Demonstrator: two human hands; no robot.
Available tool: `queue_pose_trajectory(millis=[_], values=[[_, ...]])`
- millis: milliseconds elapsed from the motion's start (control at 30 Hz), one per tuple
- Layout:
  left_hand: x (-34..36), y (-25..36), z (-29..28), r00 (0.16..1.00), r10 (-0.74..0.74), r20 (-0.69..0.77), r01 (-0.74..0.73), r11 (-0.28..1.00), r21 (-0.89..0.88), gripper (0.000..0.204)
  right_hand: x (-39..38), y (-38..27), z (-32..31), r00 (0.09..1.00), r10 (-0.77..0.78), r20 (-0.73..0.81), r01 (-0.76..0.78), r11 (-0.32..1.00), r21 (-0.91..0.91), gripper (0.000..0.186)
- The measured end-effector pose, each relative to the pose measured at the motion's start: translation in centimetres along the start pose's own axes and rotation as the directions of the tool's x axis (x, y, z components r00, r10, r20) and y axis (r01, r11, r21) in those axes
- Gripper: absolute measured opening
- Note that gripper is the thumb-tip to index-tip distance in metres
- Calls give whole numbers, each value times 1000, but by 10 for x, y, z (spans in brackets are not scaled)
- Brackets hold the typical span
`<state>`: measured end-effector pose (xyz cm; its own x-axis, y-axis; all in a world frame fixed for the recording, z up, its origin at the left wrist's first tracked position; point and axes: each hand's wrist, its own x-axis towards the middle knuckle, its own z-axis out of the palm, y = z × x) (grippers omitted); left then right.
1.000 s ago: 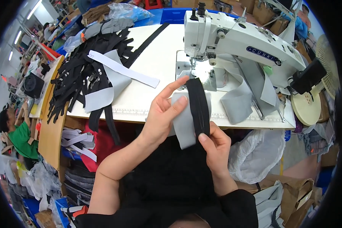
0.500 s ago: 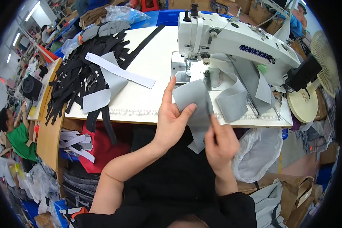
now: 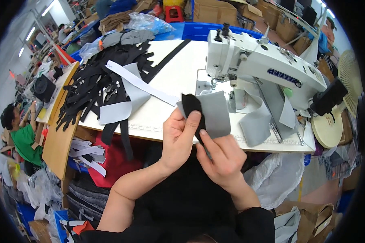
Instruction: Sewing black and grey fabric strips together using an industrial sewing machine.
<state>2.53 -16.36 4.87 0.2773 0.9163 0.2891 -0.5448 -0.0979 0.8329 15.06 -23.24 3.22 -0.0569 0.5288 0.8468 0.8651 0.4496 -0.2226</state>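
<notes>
My left hand (image 3: 176,146) is closed on a grey fabric piece (image 3: 215,111) with a black zipper strip (image 3: 189,101) along its left part, thumb pressed on the strip. My right hand (image 3: 223,158) is closed on the lower end of the same strip and fabric, forefinger against the black band. Both are held over the front edge of the white worktable (image 3: 170,56), just in front of the needle area of a white sewing machine (image 3: 259,56). Part of the strip is hidden by my fingers.
Black zipper strips (image 3: 81,89) lie piled at left, with a white strip (image 3: 142,83) and grey pieces over them. More grey fabric (image 3: 253,127) lies right of the needle. A fan (image 3: 346,75) stands at right, a plastic-lined container (image 3: 278,178) below. A person in green (image 3: 26,141) works at left.
The piece was turned grey side up half a second ago; now the black strip shows again, folded toward the left. Both hands have shifted, the right forefinger moving onto the strip.
</notes>
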Motion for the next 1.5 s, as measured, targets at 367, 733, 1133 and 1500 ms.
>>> queue_pose_trajectory(millis=[367, 733, 1133, 1500], values=[[-1, 5, -6, 967, -162, 195, 106, 957, 270, 16, 60, 24, -47, 963, 230, 141, -265, 907, 326, 18], [2, -30, -3, 957, -164, 240, 123, 977, 174, 29, 46, 41, -40, 896, 344, 279, -435, 806, 401, 10], [6, -31, -3, 957, -188, 222, 99, 928, 358, 23, 44, 47, -32, 899, 367, 239, -427, 855, 293, 10], [7, -39, -14, 953, -231, 197, 149, 922, 357, 16, 58, 55, -40, 797, 381, 469, -521, 827, 213, 11]])
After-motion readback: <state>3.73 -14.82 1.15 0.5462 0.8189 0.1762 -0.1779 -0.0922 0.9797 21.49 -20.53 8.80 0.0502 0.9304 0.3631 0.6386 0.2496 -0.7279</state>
